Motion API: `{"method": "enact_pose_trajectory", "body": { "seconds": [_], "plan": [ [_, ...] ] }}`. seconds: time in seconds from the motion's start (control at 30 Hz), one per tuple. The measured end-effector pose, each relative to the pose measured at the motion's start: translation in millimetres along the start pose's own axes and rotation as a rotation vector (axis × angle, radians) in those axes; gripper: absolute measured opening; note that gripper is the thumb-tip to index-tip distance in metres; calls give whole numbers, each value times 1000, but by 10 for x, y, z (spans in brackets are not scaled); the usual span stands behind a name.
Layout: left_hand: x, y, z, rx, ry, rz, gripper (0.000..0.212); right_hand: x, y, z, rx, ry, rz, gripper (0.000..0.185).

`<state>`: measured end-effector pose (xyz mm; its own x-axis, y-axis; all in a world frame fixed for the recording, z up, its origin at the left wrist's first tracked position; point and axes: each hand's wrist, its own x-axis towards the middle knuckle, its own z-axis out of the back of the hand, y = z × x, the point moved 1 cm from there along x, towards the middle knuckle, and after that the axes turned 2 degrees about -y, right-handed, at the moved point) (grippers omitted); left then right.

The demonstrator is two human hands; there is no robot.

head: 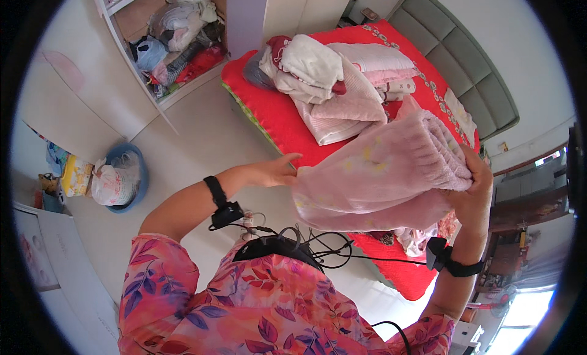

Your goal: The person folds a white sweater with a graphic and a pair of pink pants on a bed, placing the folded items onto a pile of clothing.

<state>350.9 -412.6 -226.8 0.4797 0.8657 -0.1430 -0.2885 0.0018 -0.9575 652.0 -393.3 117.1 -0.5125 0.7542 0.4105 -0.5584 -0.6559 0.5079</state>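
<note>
A pink fleece garment [367, 176] with faint yellow prints and a gathered elastic band is stretched out in front of me, above the near side of the bed. My right hand [474, 181] grips it at the bunched, gathered end. At the opposite edge is my left hand [275, 171], its thumb raised off the cloth and its fingers partly hidden behind the fabric. Just beyond the garment, a folded pale pink quilt [339, 116] lies on the red bedspread [293, 130]. White and dark red fleece clothes [312, 66] are heaped on the quilt.
Pillows [376, 59] are stacked near the padded headboard [458, 57]. An open wardrobe [169, 98] holds bags and clothes. A blue basin [143, 181] with plastic bags stands on the floor at left. Black cables [330, 245] loop at my waist. More clothes [415, 240] lie at the bed's near edge.
</note>
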Motion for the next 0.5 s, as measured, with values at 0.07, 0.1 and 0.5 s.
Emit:
{"method": "enact_pose_trajectory", "body": {
  "seconds": [0.07,0.1,0.5],
  "plan": [
    [92,-248,-179,-223,3,-51,84,-66,-54,61,-2,-43,0,32],
    [121,-310,-242,-353,7,-18,86,-106,-63,95,-2,-70,0,33],
    [354,-822,35,314,-418,-156,44,-283,-696,1054,-311,-258,-132,38]
  ]
}}
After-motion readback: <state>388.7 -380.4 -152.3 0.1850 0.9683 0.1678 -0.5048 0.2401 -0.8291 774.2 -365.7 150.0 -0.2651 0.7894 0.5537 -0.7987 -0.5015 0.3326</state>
